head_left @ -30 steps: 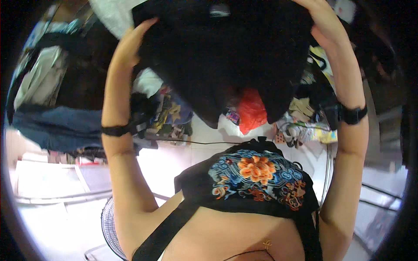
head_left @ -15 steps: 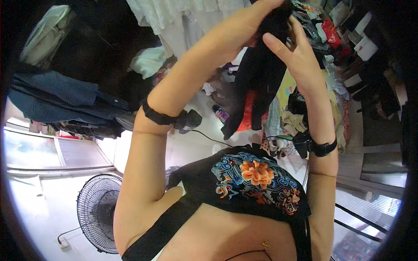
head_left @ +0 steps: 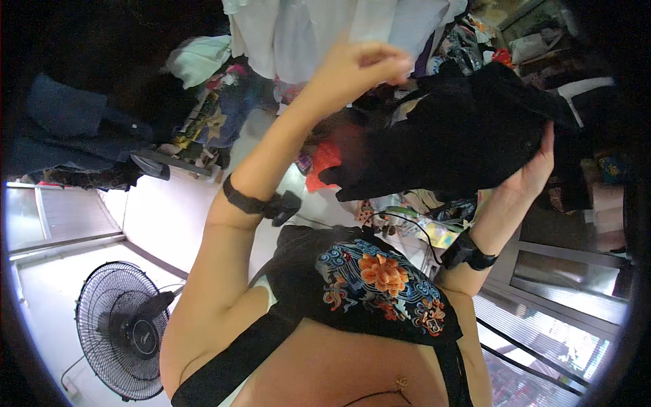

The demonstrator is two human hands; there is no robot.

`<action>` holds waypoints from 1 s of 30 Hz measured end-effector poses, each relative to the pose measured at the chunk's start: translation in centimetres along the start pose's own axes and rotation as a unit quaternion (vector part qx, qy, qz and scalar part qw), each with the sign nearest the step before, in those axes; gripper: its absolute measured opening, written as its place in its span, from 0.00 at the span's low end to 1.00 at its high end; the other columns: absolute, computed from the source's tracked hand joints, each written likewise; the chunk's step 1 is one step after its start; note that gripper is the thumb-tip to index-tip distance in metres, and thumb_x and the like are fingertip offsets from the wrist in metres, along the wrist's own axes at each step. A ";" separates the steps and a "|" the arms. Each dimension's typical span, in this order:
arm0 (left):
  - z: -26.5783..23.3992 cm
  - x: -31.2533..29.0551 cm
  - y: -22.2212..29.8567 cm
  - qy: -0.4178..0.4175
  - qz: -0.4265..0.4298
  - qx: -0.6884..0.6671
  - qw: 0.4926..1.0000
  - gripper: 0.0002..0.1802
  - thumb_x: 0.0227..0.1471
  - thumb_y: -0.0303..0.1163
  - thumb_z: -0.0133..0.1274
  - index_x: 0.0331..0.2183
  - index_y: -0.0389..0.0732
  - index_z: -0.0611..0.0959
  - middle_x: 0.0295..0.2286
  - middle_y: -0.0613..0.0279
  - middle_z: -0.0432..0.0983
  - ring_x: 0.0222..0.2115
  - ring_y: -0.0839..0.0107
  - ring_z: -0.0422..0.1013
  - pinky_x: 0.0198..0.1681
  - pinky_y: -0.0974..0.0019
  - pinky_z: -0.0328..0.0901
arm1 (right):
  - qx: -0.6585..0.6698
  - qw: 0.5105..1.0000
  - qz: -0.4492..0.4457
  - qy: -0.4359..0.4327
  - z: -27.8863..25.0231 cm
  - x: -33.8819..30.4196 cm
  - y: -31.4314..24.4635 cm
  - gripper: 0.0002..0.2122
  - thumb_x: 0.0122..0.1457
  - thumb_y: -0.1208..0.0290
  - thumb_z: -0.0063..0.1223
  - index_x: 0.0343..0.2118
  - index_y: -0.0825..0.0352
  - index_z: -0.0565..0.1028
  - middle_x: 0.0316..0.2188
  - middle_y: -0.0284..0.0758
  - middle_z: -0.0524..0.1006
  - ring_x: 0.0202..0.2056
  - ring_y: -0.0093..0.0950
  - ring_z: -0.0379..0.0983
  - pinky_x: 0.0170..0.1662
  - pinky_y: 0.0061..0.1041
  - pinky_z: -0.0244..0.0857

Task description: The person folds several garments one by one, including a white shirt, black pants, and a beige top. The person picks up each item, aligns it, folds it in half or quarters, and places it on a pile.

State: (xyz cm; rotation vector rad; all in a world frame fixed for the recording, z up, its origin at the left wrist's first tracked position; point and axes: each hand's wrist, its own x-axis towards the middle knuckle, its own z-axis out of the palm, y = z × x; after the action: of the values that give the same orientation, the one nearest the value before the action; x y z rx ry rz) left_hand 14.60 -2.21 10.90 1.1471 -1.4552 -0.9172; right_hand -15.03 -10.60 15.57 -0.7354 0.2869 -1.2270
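A black garment (head_left: 441, 136) is spread through the air on the right, its cloth reaching leftward from my right hand (head_left: 534, 169). That hand grips the garment's right end, with the fingers mostly hidden behind the cloth. My left hand (head_left: 369, 71) is raised at the upper middle, apart from the garment and in front of hanging white clothes (head_left: 298, 41). Its fingers curl in toward the thumb, slightly blurred, and nothing shows in them. A black band with a small device sits on each of my arms.
A black standing fan (head_left: 122, 329) is at the lower left. Dark blue clothes (head_left: 61, 122) hang at the far left. Beneath the black garment lie a red cloth or bag (head_left: 324, 163) and piled clothing. A thin black cable (head_left: 424, 234) loops near my right arm.
Both hands were close together at the black garment near the top. My right hand has moved down and right with it, while my left hand has come away to the left.
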 end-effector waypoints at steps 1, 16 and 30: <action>0.2 -0.3 -3.5 -0.005 0.018 0.004 1.000 0.26 0.57 0.43 0.54 0.55 0.42 0.75 0.46 0.57 0.77 0.45 0.71 0.73 0.51 0.66 0.65 | 0.029 0.997 0.023 -0.067 -0.3 -0.1 -0.7 0.18 0.66 0.63 0.44 0.52 0.69 0.73 0.52 0.44 0.74 0.53 0.42 0.71 0.59 0.43 0.63; 7.9 -8.1 -17.5 0.037 -0.180 -0.176 0.967 0.17 0.58 0.24 0.43 0.49 0.37 0.76 0.37 0.64 0.77 0.36 0.76 0.69 0.41 0.70 0.64 | -0.042 0.968 -0.086 0.232 2.7 0.7 -2.5 0.16 0.66 0.69 0.38 0.50 0.73 0.72 0.50 0.48 0.74 0.50 0.44 0.71 0.57 0.44 0.65; 5.4 -11.2 -20.5 0.166 -0.291 -0.365 0.869 0.26 0.57 0.40 0.50 0.50 0.30 0.71 0.43 0.55 0.75 0.42 0.66 0.72 0.45 0.66 0.67 | 0.117 0.991 0.053 -0.039 0.6 -1.6 -1.8 0.15 0.66 0.66 0.45 0.47 0.72 0.75 0.48 0.47 0.76 0.49 0.42 0.74 0.56 0.42 0.66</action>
State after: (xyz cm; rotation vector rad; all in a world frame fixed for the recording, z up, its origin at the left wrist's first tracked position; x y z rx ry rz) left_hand 13.36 3.23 -12.40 1.0774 -0.3761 -1.4370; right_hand -16.55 -9.20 16.94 -0.5567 0.1140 -1.1056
